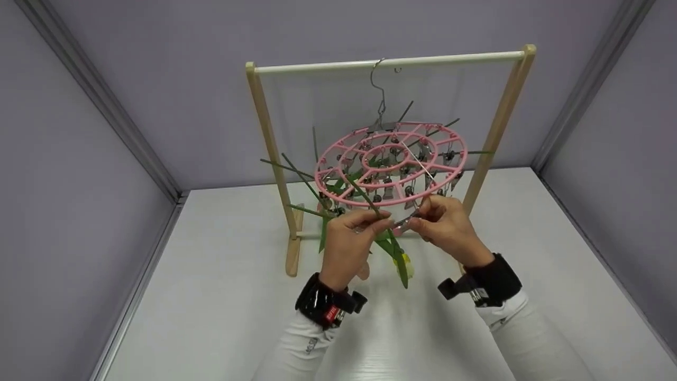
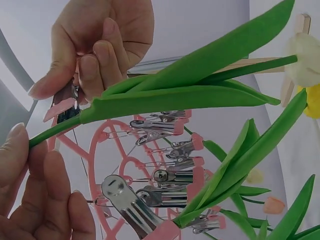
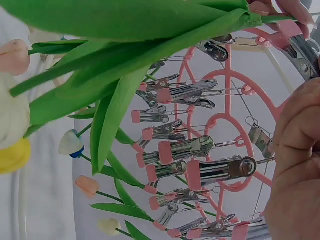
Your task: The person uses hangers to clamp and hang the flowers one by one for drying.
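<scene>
My left hand [image 1: 346, 246] pinches the thin green stem of an artificial white tulip [image 2: 304, 60] between thumb and fingertips. Its broad leaves [image 2: 185, 97] spread away from the hand toward the bloom. My right hand [image 1: 447, 227] grips a metal clip with pink tips [image 2: 64, 105] by its handles. Those pink tips are right at the stem, just beside the base of the leaves. The clip is at the near edge of a round pink drying hanger [image 1: 465, 156]. Other metal clips [image 3: 222, 172] dangle below its rings.
A rack with wooden posts [image 1: 267, 132] and a white top bar [image 1: 317, 66] carries the hanger by a metal hook [image 1: 382, 95]. Other tulips, including a peach one [image 3: 87, 185] and a white-and-blue one [image 3: 71, 143], hang head down from clips. Below is a white table [image 1: 222, 296].
</scene>
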The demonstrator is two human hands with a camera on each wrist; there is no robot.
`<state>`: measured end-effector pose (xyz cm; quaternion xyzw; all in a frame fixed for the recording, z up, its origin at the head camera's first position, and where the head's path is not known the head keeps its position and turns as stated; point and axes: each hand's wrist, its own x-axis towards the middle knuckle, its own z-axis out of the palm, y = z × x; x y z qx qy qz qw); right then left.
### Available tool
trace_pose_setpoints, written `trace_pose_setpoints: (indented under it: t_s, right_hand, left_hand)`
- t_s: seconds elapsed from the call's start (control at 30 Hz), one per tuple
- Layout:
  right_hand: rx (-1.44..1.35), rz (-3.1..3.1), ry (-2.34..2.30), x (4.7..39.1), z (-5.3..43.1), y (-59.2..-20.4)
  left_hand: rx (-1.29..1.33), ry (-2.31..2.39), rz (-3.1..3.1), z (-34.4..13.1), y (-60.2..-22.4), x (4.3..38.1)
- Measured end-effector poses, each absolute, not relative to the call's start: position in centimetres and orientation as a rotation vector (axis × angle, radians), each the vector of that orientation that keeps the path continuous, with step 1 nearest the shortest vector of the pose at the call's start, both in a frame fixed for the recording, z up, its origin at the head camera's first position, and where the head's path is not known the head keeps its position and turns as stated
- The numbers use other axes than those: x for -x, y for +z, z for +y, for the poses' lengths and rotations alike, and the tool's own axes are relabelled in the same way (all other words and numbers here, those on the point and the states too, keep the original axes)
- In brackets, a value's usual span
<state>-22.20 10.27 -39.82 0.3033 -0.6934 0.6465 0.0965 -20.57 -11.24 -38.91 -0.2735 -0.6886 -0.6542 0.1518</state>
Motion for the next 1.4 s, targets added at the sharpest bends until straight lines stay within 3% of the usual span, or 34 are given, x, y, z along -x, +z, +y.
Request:
trace_pose_setpoints:
  t_s: [0.5,1.4]
  right_hand:
    - [-0.933,-2.075,1.989,22.0,10.0,-40.2]
    - [-0.567,-2.483,1.729,22.2,9.8,-39.5]
  left_hand:
    - [0.752,-1.938,-1.956,-11.0,-39.1,20.3]
    - [0.532,-1.884,-2.226,-12.4,-41.6,20.7]
